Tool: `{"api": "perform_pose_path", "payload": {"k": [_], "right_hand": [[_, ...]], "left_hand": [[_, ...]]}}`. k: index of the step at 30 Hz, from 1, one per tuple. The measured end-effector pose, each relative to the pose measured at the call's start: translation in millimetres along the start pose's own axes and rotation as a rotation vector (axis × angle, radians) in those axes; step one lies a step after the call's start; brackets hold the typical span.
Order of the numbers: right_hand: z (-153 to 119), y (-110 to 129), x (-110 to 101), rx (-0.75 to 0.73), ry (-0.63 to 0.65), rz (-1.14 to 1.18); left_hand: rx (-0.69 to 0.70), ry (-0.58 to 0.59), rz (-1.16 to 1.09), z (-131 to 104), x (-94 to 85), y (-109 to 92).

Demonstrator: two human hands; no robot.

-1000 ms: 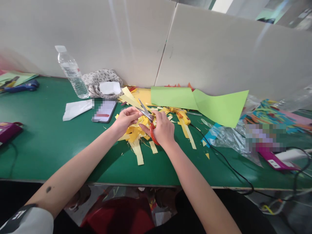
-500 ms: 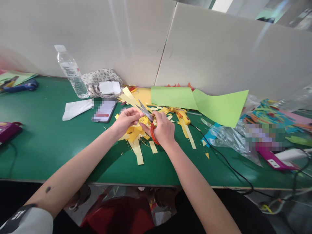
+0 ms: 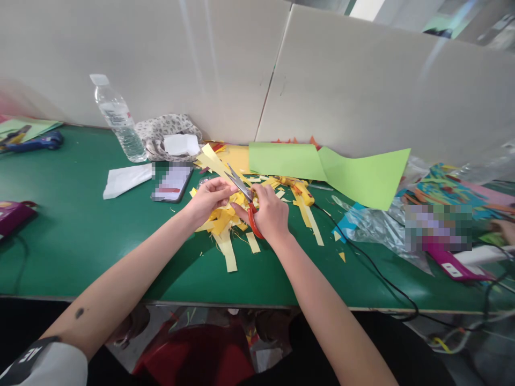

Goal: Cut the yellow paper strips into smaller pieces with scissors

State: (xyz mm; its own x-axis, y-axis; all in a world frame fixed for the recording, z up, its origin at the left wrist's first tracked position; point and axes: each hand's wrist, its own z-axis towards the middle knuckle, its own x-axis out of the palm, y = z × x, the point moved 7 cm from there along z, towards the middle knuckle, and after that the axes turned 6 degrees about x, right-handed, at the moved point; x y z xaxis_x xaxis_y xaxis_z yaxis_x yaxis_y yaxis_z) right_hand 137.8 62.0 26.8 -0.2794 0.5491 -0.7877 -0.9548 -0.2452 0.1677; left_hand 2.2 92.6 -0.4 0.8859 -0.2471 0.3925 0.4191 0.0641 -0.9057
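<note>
Yellow paper pieces (image 3: 220,220), many already cut, lie heaped on the green surface (image 3: 80,225) around our hands. Our right hand (image 3: 271,212) has its grip clamped on red-handled scissors (image 3: 243,188), blades parted above the heap. Our left hand's (image 3: 208,200) fingertips pinch together beside the blades, on what we cannot tell. Cutting seems unfinished; how much remains is unclear.

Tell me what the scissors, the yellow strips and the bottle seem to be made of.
Scissors: shiny grey blades suggest metal; the evenly coloured orange-red handle looks like smooth plastic.
Yellow strips: matte paper or thin card, judging by their flat, straight-cut shapes; which, I can't tell.
Bottle: probably glossy clear plastic, since its wall is see-through and ribbed.
</note>
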Motion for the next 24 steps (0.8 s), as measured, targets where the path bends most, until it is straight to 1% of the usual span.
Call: {"api": "perform_pose_path", "payload": {"k": [18, 21, 24], "right_hand": [[0.1, -0.9, -0.1, -0.003, -0.023, -0.012], [-0.4, -1.3, 1.0, 0.024, -0.019, 0.043], [0.2, -4.2, 0.8, 0.086, -0.024, 0.163]], "left_hand": [[-0.007, -0.003, -0.004, -0.6, 0.5, 0.5], [-0.012, -0.007, -0.015, -0.9, 1.4, -0.3], [-0.016, -0.035, -0.058, -0.8, 0.0, -1.6]]}}
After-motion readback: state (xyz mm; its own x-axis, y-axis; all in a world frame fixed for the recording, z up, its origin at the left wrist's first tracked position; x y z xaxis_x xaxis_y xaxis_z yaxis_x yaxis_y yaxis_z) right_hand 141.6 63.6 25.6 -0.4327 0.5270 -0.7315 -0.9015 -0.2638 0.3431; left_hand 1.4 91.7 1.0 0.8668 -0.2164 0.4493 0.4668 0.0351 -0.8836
